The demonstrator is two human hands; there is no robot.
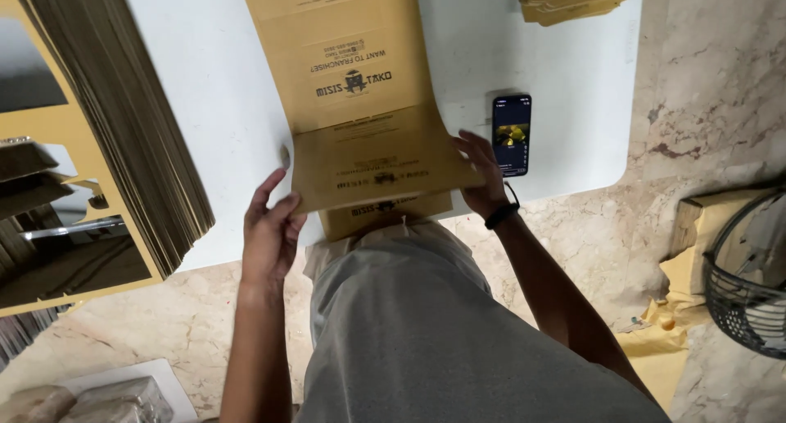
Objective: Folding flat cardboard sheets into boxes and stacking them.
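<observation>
1. Even, fairly bright indoor light falls from above; the white table (pixel 213 104) is pale and nearly washed out.
2. Shadows are soft, gathering under the table edge and beside the cardboard stack (pixel 123 120).
3. The phone screen (pixel 511 134) glows.
4. Wide-angle bending shows at the edges.
5. Focus is mostly sharp, softening slightly in the corners.

two bare forearms in view, no sleeves showing on either. left hand (pixel 268 230) carries nothing: no ring, no band. right hand (pixel 483 173) has a thin black band (pixel 501 215) snug round the wrist, with a loose dark loop just above it; the torso is covered by a plain grey t-shirt (pixel 426 325), soft folds, no print visible.
</observation>
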